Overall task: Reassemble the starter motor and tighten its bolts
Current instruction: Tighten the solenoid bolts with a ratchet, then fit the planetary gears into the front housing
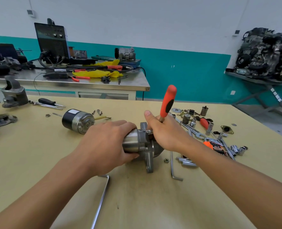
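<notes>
Starter motor (pixel 142 146): lies on table (pixel 137 204), long axis left to right; left hand (pixel 104 142) wrapped round its cylindrical body; right hand (pixel 166 131) clasps red-handled tool (pixel 167 101), handle upright, at bolt (pixel 148 131) on the flange end nearer it.

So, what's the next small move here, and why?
Probably swing the wrench to turn the bolt: the right hand grips the wrench, whose head seems to sit at the bolt, and the left hand grips the motor.
</notes>
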`<state>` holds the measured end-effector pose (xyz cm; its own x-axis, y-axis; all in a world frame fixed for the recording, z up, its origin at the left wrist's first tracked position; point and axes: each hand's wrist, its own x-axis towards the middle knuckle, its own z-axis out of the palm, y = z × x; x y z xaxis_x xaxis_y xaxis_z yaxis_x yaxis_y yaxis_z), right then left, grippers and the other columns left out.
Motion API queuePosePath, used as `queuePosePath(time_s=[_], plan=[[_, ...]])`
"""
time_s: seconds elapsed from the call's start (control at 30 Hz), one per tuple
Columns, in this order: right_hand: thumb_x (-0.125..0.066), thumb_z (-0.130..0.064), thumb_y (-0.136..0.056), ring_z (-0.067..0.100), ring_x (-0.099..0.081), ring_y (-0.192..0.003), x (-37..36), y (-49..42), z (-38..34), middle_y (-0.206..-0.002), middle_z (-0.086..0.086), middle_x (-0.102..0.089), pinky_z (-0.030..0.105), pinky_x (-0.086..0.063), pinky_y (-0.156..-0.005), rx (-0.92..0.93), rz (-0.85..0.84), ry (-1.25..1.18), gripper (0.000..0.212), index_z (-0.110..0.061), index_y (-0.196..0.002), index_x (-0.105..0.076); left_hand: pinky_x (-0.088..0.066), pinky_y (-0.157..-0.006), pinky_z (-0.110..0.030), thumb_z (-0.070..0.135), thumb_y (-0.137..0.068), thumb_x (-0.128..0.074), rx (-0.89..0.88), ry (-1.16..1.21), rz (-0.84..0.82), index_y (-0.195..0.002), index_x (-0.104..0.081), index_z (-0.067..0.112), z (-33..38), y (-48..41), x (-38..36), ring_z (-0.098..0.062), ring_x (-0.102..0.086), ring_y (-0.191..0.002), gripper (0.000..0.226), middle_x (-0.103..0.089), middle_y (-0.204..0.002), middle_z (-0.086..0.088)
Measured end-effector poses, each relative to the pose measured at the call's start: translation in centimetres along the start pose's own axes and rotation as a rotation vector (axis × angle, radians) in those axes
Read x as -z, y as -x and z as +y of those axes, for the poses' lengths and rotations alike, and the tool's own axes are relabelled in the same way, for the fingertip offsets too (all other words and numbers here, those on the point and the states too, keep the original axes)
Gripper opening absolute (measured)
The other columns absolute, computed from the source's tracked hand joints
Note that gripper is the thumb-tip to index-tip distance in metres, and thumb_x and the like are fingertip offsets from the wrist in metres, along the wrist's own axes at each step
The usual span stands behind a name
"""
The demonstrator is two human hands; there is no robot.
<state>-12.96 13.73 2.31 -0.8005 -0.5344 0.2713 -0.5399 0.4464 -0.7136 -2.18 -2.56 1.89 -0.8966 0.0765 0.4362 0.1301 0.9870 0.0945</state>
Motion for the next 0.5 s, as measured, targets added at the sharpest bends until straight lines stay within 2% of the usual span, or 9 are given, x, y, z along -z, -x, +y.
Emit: queuePosePath(time_s=[0.07,0.13,0.27,0.37,0.4,0.5], plan=[[-0.030,-0.056,-0.103,0.004,-0.043,-0.044,0.2,0.0,0.2,-0.038,-0.013,-0.040,0.016,-0.037,-0.049,-0.017,-0.002,-0.026,0.061,-0.011,-0.068,-0.053,-0.051,-0.076,-0.038,0.063,-0.075,-0.070,-0.001,0.011,0.005,-0.117,-0.058,0.039,-0.1,0.0,0.0,-0.015,-0.061,-0.094,0.050,-0.062,-0.102,0.016],[-0.029,-0.059,-0.101,0.002,-0.045,-0.042,0.4,0.1,0.4,-0.040,-0.012,-0.044,0.025,-0.039,-0.056,-0.082,0.004,-0.087,0.064,-0.011,-0.067,-0.055,-0.051,-0.076,-0.037,0.064,-0.073,-0.070,-0.006,0.031,0.001,-0.118,-0.056,0.041,-0.3,0.1,-0.1,-0.012,-0.060,-0.094,0.053,-0.060,-0.102,0.019],[-0.033,-0.054,-0.103,-0.002,-0.052,-0.044,1.1,0.6,1.3,-0.046,-0.009,-0.057,0.029,-0.040,-0.062,-0.156,0.120,-0.248,0.062,-0.015,-0.063,-0.059,-0.050,-0.082,-0.031,0.074,-0.060,-0.068,0.053,0.138,-0.095,-0.129,-0.044,0.049,-1.9,0.3,0.5,-0.001,-0.053,-0.096,0.077,-0.056,-0.108,0.028],[-0.042,-0.047,-0.103,-0.003,-0.054,-0.048,2.5,1.5,2.1,-0.052,-0.010,-0.063,0.030,-0.038,-0.064,-0.268,0.156,-0.204,0.053,-0.013,-0.066,-0.061,-0.047,-0.074,-0.021,0.075,-0.057,-0.079,0.106,0.344,-0.141,-0.119,-0.051,0.048,-3.3,0.8,0.6,-0.001,-0.057,-0.093,0.073,-0.060,-0.102,0.024],[-0.046,-0.043,-0.102,-0.001,-0.053,-0.046,3.1,1.9,2.4,-0.054,-0.007,-0.064,0.029,-0.038,-0.062,-0.329,0.121,-0.211,0.048,-0.013,-0.067,-0.060,-0.047,-0.071,-0.019,0.070,-0.059,-0.082,0.102,0.428,-0.131,-0.115,-0.055,0.045,-3.4,0.9,0.5,-0.001,-0.059,-0.094,0.067,-0.062,-0.100,0.022],[-0.050,-0.036,-0.100,0.007,-0.045,-0.039,4.4,3.3,3.1,-0.051,-0.002,-0.059,0.022,-0.034,-0.041,-0.486,-0.009,-0.195,0.040,-0.012,-0.070,-0.057,-0.051,-0.062,-0.016,0.057,-0.058,-0.086,0.114,0.592,-0.049,-0.110,-0.059,0.039,-3.1,1.0,0.1,-0.002,-0.063,-0.085,0.061,-0.064,-0.095,0.016]])
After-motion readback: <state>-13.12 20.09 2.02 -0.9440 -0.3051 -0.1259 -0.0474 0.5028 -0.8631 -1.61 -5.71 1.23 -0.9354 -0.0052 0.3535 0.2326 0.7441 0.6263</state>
